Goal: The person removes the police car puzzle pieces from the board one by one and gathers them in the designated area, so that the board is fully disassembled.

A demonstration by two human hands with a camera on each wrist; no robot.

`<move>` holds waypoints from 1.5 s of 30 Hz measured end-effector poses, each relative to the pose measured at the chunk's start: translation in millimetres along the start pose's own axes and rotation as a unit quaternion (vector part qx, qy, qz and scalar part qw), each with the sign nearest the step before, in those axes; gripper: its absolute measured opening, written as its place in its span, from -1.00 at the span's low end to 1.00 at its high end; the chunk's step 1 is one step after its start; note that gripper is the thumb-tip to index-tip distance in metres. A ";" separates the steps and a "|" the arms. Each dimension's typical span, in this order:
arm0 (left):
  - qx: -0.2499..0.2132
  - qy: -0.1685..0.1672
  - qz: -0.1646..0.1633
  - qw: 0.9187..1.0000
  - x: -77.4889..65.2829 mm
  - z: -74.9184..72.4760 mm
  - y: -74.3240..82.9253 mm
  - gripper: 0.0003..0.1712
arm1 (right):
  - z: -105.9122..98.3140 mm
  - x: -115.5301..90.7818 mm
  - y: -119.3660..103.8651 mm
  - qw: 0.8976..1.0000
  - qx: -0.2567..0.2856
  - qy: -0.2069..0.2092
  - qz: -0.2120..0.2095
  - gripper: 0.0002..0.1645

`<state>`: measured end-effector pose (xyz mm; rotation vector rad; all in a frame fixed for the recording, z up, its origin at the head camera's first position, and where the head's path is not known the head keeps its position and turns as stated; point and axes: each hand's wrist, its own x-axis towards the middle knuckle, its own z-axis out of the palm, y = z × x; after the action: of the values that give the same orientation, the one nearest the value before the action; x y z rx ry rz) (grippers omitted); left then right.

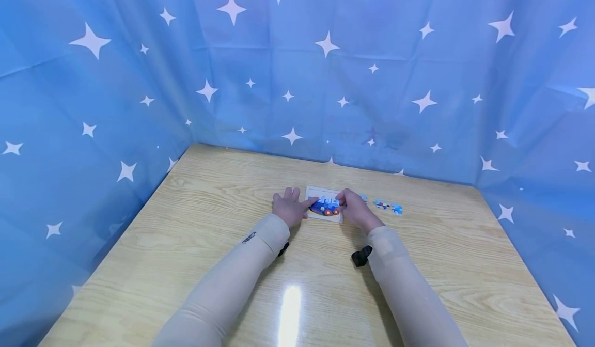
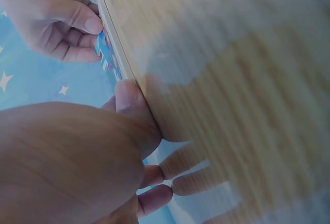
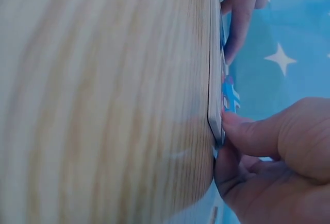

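Apparently for steadiness, spread-fingered left hand (image 1: 289, 210) braces the flat, white-bordered train-picture board (image 1: 322, 190); right hand (image 1: 357, 211) pinches a small blue puzzle piece (image 2: 103, 48) at its right end. Loose blue-patterned pieces (image 1: 396, 209) lie rightward on pale wood-grain surface (image 1: 321, 259).

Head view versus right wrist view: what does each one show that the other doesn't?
Only the head view shows both sleeves, the black device by the right wrist, the glare, and a clear look at the loose pieces.

Only the right wrist view shows the board edge-on, with a blue piece jutting from its face by the right thumb.

Both show the left hand, right hand, board, table and starred curtain.
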<state>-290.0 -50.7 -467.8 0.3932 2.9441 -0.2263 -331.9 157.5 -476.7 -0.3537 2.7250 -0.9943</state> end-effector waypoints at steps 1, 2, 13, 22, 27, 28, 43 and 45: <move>0.002 0.001 0.000 1.000 -0.2 0.1 0.1 -0.34 | 0.0 -0.2 0.0 1.000 0.000 0.001 0.000 -0.73; 0.001 0.001 0.001 1.000 0.0 0.4 0.1 -0.34 | 0.0 -0.4 0.1 1.000 -0.001 0.001 -0.001 -0.73; -0.005 -0.003 0.000 1.000 3.8 2.8 -0.2 -0.32 | 0.7 2.7 2.8 1.000 -0.021 -0.005 -0.005 -0.69; 0.004 0.001 -0.003 1.000 2.4 1.2 -0.5 -0.33 | -0.7 4.4 0.8 0.999 -0.042 -0.011 -0.012 -0.68; 0.005 0.006 -0.003 1.000 1.0 1.8 -1.1 -0.33 | 0.9 4.3 0.3 0.999 -0.042 -0.016 -0.011 -0.68; 0.003 0.005 -0.003 1.000 1.3 2.4 -1.3 -0.33 | 1.0 4.1 0.0 0.999 -0.043 -0.016 -0.011 -0.68; -0.008 -0.001 -0.003 1.000 3.5 3.2 -1.9 -0.34 | -0.3 6.0 -0.6 0.998 -0.061 -0.030 -0.012 -0.69; -0.012 -0.003 -0.002 1.000 3.7 3.3 -1.8 -0.34 | -0.1 5.8 -0.7 0.997 -0.066 -0.030 -0.011 -0.68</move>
<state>-293.6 -52.1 -471.5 0.3818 2.9392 -0.1937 -337.3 155.4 -476.8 -0.4310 2.7444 -0.7981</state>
